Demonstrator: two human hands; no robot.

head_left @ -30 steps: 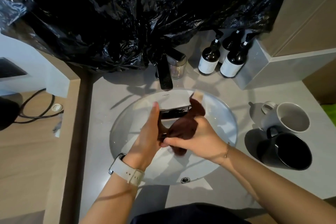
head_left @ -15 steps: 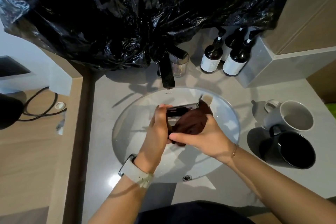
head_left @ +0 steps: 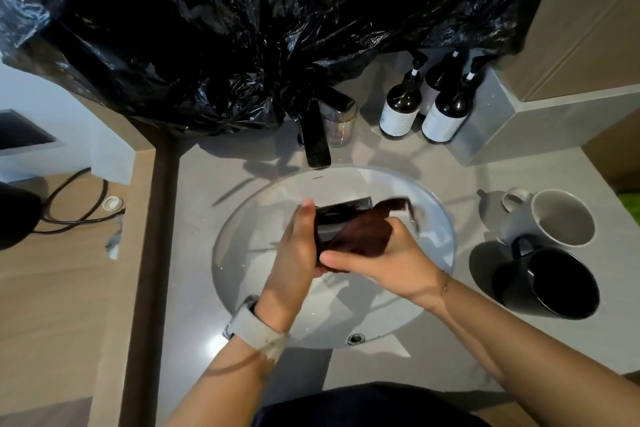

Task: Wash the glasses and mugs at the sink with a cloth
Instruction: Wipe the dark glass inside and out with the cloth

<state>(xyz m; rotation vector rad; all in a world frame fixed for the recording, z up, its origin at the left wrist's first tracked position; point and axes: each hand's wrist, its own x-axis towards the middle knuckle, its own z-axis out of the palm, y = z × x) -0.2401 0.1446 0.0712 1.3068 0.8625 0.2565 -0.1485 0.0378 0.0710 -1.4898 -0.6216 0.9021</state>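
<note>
Left hand: the left hand [head_left: 294, 253] is gripping a clear drinking glass [head_left: 337, 220] from its left side, fingers lying flat up the wall, above the round white sink basin [head_left: 242, 253].
Right hand: the right hand [head_left: 388, 260] is pinching a dark brown cloth [head_left: 363, 236] and pressing it against the glass.
Glass: it is lying tilted between both hands, over the middle of the basin, with the cloth covering its right part.
Mugs: a white ceramic mug [head_left: 554, 218] and a black ceramic mug [head_left: 557, 281] are standing upright on the grey stone bench [head_left: 519, 340], right of the basin, just beside each other.
Faucet: a dark metal faucet [head_left: 315, 139] is reaching over the basin's far rim.
Behind: three dark pump bottles with white labels [head_left: 398, 111] are standing near a crumpled black plastic bag [head_left: 242, 28].
</note>
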